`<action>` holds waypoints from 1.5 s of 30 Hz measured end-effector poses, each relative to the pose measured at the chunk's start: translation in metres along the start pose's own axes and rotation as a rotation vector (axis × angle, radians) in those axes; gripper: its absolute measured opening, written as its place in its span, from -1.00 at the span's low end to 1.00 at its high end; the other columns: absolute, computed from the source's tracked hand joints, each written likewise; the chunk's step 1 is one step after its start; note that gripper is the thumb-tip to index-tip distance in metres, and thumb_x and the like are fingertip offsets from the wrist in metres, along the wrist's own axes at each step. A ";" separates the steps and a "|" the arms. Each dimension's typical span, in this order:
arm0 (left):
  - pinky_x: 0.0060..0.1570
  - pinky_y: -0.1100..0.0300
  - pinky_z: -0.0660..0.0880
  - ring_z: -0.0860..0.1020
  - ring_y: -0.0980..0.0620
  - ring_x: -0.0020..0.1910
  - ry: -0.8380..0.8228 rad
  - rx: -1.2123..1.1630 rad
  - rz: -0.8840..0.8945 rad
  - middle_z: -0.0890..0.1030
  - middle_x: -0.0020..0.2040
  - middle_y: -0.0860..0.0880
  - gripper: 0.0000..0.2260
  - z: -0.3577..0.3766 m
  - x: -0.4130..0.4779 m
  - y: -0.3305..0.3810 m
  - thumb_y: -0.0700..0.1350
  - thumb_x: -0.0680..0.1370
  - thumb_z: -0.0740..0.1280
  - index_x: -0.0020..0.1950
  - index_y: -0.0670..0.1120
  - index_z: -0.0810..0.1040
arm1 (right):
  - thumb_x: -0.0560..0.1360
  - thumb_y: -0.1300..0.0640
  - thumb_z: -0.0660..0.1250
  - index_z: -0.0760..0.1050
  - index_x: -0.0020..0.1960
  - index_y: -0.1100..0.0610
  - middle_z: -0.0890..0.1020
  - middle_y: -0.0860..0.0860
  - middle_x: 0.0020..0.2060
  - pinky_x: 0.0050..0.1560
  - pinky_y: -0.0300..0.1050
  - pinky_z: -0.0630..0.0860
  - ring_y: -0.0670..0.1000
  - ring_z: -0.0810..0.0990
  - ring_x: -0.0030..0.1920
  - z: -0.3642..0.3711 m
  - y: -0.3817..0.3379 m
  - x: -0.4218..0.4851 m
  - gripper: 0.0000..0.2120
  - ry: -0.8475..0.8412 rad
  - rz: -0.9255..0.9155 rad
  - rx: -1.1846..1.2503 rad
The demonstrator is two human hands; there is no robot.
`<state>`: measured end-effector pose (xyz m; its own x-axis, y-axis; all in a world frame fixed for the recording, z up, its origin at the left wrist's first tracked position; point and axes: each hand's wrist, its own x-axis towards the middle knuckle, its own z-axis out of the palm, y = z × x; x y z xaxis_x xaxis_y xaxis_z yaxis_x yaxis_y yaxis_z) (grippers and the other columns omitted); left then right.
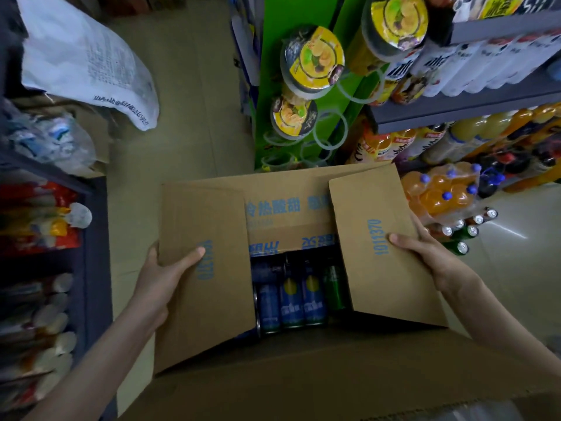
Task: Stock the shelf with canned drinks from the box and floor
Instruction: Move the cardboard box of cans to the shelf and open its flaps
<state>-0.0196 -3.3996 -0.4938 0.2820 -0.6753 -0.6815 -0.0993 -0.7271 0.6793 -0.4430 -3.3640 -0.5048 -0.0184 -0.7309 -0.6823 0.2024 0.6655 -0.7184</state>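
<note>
A brown cardboard box (209, 299) with blue print fills the middle of the view, its flaps partly open. Inside lie several blue cans (291, 302) and a green can (334, 287). My left hand (164, 278) grips the left flap at its outer edge, thumb on top. My right hand (425, 253) grips the right flap (382, 247) the same way. More cans (464, 235), green and brown with silver tops, stand on the floor to the right of the box, beside a shrink-wrapped pack of orange drink bottles (440, 192).
Grey shelves (455, 112) at the right hold white and orange bottles. A green rack (273, 86) with noodle cups stands beyond the box. A dark shelf of snack packs (39, 268) lines the left. A white sack (85, 56) and bare floor (188, 117) lie ahead.
</note>
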 end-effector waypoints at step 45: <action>0.19 -0.07 0.46 0.48 -0.08 0.22 0.011 0.032 -0.084 0.45 0.32 -0.03 -0.21 0.018 0.018 -0.049 0.08 0.37 0.48 0.49 0.06 0.14 | 0.22 -0.01 0.58 0.21 0.43 -0.23 0.53 -0.05 0.26 0.14 -0.03 0.50 0.01 0.54 0.22 -0.016 0.022 0.044 -0.11 -0.027 0.027 -0.158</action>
<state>-0.0267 -3.3780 -0.5440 0.3008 -0.6102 -0.7329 -0.1047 -0.7850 0.6106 -0.4551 -3.3791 -0.5527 0.0114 -0.7149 -0.6992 0.0461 0.6988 -0.7138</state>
